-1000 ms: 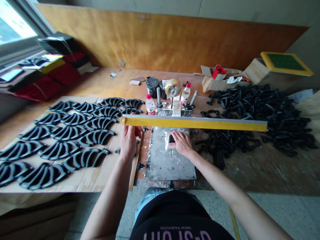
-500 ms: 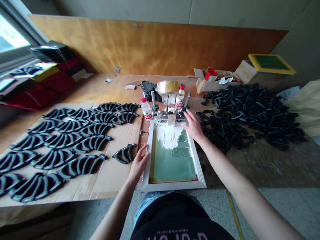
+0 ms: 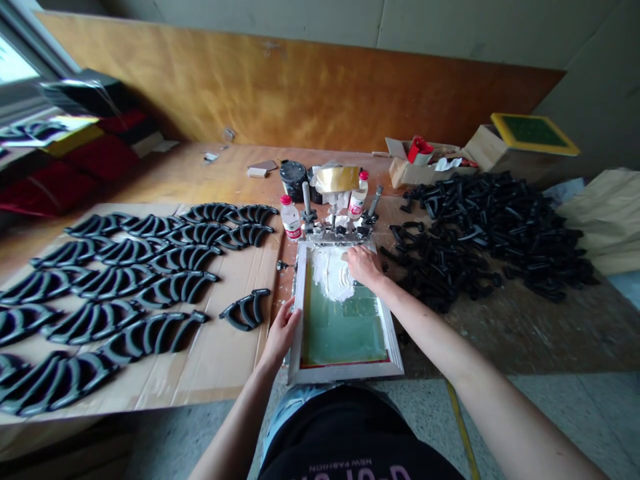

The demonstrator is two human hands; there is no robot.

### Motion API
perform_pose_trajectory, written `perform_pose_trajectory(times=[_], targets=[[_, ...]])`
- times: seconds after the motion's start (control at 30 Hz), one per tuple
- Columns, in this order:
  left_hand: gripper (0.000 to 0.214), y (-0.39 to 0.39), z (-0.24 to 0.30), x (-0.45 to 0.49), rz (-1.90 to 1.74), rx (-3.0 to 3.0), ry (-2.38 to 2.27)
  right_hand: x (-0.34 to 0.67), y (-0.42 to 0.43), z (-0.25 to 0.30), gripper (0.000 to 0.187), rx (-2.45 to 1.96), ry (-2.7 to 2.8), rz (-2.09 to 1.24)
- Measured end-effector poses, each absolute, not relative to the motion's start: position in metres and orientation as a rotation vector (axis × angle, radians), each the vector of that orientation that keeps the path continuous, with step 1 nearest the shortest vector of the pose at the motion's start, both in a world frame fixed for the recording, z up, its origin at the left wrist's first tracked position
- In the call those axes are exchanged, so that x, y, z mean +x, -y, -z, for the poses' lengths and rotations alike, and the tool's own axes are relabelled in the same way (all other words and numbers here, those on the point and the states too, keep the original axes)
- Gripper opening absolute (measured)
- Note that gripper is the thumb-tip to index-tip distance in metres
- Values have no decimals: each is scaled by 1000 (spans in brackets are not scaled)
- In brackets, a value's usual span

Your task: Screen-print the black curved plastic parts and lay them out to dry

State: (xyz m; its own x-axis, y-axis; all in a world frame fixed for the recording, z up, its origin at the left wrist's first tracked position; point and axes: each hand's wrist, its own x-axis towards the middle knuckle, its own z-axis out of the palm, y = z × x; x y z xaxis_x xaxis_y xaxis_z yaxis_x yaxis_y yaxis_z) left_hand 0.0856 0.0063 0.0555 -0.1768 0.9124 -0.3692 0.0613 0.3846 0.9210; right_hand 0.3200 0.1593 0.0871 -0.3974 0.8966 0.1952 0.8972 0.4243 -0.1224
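A silk-screen frame (image 3: 395, 353) with a silvery rim and a green mesh lies in front of me, its far end at a metal hinge clamp (image 3: 340, 235). White paste (image 3: 330, 277) is spread over the far part of the mesh. My left hand (image 3: 283, 330) is closed on the left rim, thumb near the top edge, the other fingers partly hidden. Over the paste, my right hand (image 3: 364, 267) is closed around a small squeegee, mostly covered by the fingers. Left of the frame lies a black curved, ribbed plastic part (image 3: 246, 310) on cardboard (image 3: 220, 360).
Rows of similar black parts (image 3: 107, 280) cover the cardboard on the left. A heap of black parts (image 3: 475, 233) lies to the right. Two red-capped bottles (image 3: 291, 219) and a dark tub (image 3: 293, 179) stand around the clamp. Behind the heap is an open carton (image 3: 403, 173).
My right hand has moved left from beside the clamp onto the squeegee over the paste. The near end of the frame looks slightly lower, with my left hand still at its left rim.
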Motion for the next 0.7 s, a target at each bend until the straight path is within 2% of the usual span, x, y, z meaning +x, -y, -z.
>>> perform_pose_trajectory(times=[0.17, 0.27, 0.5, 0.6, 0.7], targets=[[74, -6, -50, 84, -952, 915, -1542, 327, -119, -84, 16, -911, 2778, -66], [71, -6, -48, 84, -961, 937, -1569, 337, -116, -94, 13, -669, 2824, -191], [69, -5, -53, 87, -1007, 886, -1544, 333, -118, -86, 18, -864, 2699, -101], [71, -4, -58, 89, -1000, 858, -1556, 338, -107, -82, 13, -777, 2694, -162], [74, -3, -67, 89, -989, 870, -1585, 335, -122, -94, 13, -913, 2567, -252]])
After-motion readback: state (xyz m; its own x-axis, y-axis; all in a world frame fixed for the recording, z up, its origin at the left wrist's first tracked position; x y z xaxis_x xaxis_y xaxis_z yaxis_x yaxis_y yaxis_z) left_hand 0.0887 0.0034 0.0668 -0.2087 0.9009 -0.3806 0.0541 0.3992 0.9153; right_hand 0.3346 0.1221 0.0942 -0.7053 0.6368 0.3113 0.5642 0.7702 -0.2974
